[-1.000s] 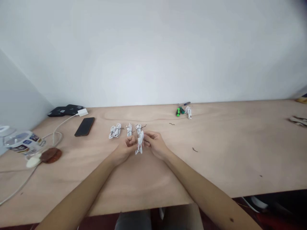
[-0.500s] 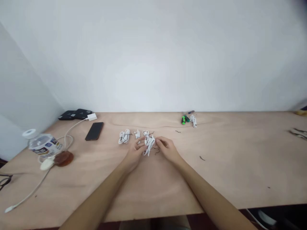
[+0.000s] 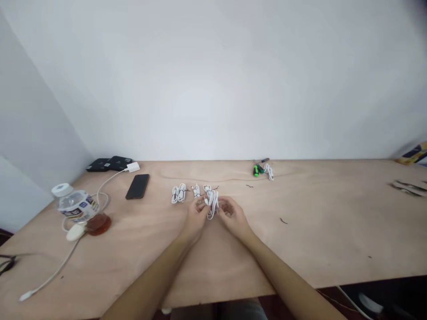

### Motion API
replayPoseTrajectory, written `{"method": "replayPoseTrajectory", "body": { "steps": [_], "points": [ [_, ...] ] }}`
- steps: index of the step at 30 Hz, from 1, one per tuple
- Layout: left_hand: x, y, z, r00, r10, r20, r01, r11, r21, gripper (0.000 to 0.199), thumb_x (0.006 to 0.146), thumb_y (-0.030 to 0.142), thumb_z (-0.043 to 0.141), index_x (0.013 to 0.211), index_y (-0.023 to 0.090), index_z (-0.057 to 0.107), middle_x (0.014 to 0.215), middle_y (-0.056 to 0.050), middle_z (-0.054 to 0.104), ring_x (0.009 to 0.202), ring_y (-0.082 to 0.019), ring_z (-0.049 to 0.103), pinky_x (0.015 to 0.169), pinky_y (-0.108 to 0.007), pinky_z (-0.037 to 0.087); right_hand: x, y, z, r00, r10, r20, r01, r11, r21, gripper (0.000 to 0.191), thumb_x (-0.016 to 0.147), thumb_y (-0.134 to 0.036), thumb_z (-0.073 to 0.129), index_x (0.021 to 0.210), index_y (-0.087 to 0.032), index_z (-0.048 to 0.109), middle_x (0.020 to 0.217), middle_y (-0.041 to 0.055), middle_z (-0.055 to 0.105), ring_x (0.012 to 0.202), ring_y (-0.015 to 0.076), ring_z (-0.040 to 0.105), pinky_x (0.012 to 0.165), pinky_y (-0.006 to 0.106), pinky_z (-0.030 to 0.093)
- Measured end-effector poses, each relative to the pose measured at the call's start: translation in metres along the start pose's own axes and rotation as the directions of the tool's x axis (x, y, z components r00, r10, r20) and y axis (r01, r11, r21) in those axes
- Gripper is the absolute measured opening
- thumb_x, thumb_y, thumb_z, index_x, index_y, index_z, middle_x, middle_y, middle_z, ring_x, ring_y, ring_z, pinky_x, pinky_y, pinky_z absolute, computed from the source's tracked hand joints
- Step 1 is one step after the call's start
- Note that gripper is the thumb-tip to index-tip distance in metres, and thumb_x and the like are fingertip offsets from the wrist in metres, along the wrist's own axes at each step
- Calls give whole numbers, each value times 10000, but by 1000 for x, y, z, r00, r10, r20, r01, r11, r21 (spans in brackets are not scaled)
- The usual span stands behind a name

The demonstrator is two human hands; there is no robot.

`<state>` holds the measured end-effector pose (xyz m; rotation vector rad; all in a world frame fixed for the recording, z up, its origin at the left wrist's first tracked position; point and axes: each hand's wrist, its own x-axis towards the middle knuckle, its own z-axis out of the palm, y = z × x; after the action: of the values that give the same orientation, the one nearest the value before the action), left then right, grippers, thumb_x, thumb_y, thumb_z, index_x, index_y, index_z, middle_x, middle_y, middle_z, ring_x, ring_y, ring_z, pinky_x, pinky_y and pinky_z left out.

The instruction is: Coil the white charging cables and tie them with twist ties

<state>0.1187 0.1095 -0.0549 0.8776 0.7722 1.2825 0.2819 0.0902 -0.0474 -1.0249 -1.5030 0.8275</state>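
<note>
Your left hand (image 3: 196, 218) pinches the top of a coiled white cable (image 3: 212, 205) between thumb and fingers, seemingly to hold the loops up together so they hang in a tight bunch. Your right hand (image 3: 232, 218) curls in just beside the coil, its fingers bent toward it; the view is too small to tell whether it grips or only steadies. The coil sits between your hands, right in front of a row of three white cable bundles (image 3: 196, 191), each apparently cinched with a dark twist tie, laid side by side, perhaps to keep them separate and within reach. Both forearms angle inward from the lower corners of the view, wrists bent, bringing your hands together above the plywood tabletop (image 3: 310, 240).
</note>
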Motion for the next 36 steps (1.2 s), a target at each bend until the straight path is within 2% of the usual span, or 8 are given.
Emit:
{"method": "replayPoseTrajectory", "body": {
  "steps": [6, 10, 14, 18, 22, 28, 32, 36],
  "points": [
    [-2, 4, -1, 999, 11, 31, -13, 997, 74, 534, 793, 325, 894, 1264, 162, 702, 1162, -144, 799, 1040, -252, 756, 896, -337, 559, 1, 17, -13, 997, 50, -54, -51, 999, -14, 287, 909, -259, 588, 1168, -215, 706, 1074, 72, 758, 919, 236, 694, 843, 368, 565],
    [-3, 1, -2, 998, 41, 46, -45, 995, 92, 518, 753, 328, 933, 1197, 169, 721, 1154, -138, 795, 1089, -273, 740, 936, -375, 565, 3, 22, -15, 994, 86, -67, -87, 996, -19, 212, 906, -269, 561, 1038, -206, 714, 1015, 65, 755, 922, 244, 690, 843, 364, 555],
    [-1, -3, -2, 999, 39, 22, -41, 994, 97, 512, 702, 316, 967, 1123, 161, 719, 1042, -112, 800, 987, -246, 744, 880, -355, 564, 3, 23, -12, 992, 113, -62, -115, 993, -30, 355, 918, -264, 590, 1271, -230, 617, 959, 30, 733, 826, 219, 675, 767, 343, 546],
    [0, -1, -2, 999, 52, -5, -51, 995, 90, 489, 684, 316, 976, 1062, 157, 711, 977, -93, 793, 910, -228, 740, 846, -349, 557, 2, 11, -12, 986, -55, -155, 28, 985, -167, 212, 989, -336, 599, 1174, -248, 655, 1127, 78, 704, 986, 242, 651, 868, 387, 524],
    [0, 2, -3, 997, 70, -19, -67, 992, 108, 510, 661, 333, 986, 1050, 167, 702, 901, -57, 775, 851, -216, 737, 822, -343, 551, 0, -4, -12, 985, -173, -24, 161, 950, -269, 149, 982, -393, 665, 1001, -258, 725, 1007, 77, 715, 943, 261, 615, 866, 414, 502],
    [-1, 6, -2, 998, 54, 17, -56, 992, 111, 544, 695, 341, 969, 1140, 153, 720, 933, -88, 802, 879, -243, 764, 847, -373, 571, -3, 2, -6, 999, -52, 2, 52, 992, -113, 241, 1004, -433, 635, 1117, -246, 735, 1001, 72, 751, 877, 245, 669, 816, 399, 535],
    [-1, 8, -1, 998, 40, 41, -43, 995, 88, 536, 723, 346, 954, 1167, 153, 724, 1076, -136, 817, 953, -276, 780, 877, -400, 581, -3, 10, -7, 999, 30, -43, -28, 998, 57, 387, 1002, -451, 633, 1333, -251, 629, 1090, 82, 759, 949, 254, 723, 829, 393, 568],
    [1, 8, -2, 999, 39, 36, -42, 996, 84, 564, 706, 326, 964, 1183, 154, 717, 1038, -127, 825, 910, -273, 788, 872, -406, 584, -3, 10, -8, 997, 48, -57, -41, 992, 120, 535, 986, -475, 647, 1461, -268, 512, 1087, 76, 746, 870, 233, 727, 773, 370, 576]
  ]
}}
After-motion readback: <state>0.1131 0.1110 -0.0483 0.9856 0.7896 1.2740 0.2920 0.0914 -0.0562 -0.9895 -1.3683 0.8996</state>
